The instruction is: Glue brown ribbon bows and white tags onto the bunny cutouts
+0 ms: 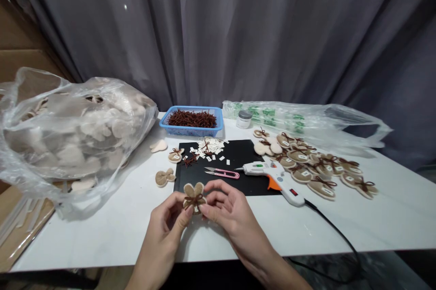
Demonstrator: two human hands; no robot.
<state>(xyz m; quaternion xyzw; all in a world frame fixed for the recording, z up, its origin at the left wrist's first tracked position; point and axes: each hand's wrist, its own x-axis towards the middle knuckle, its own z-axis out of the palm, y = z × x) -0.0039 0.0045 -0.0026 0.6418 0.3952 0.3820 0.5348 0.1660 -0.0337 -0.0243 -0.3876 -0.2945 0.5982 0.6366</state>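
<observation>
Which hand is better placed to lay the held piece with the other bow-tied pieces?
The right hand, probably: both hands pinch the rabbit-shaped piece, but the bow-tied pieces lie on the right, beyond the glue gun. The left hand would likely cross over.

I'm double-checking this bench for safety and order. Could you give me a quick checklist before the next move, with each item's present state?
1. Felt piece held by both hands: ok, between the left hand and right hand.
2. Brown bow present on that piece: ok.
3. Pink-handled snips apart from the hands: ok, lying on the black mat.
4. Glue gun tip apart from the fingers: ok.
5. Glue gun cool: cannot tell.
6. White labels gathered in one pile: not ok, a few lie loose on the mat.
</observation>
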